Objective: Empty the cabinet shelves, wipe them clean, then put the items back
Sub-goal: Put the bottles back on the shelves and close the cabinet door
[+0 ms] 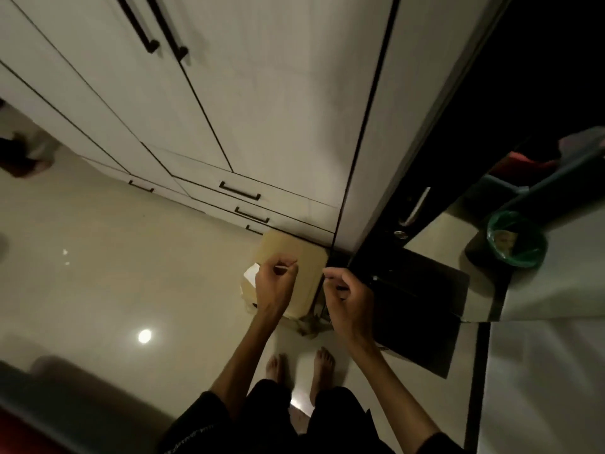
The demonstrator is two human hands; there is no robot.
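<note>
A tall white cabinet (248, 103) with black bar handles fills the upper view, and its doors and drawers are closed. On the floor at its base sits a tan cardboard box (301, 257). My left hand (275, 283) hovers over the box, fingers pinched on a thin white strip (284, 266). My right hand (348, 303) is beside it, fingers curled together near the box's right edge. Whether the right hand holds anything is too dark to tell.
A dark mat (422, 309) lies right of the box. A bin with a green liner (515, 239) stands at the right by a dark door with a silver handle (417, 206). My bare feet (299, 365) stand on the glossy tile floor.
</note>
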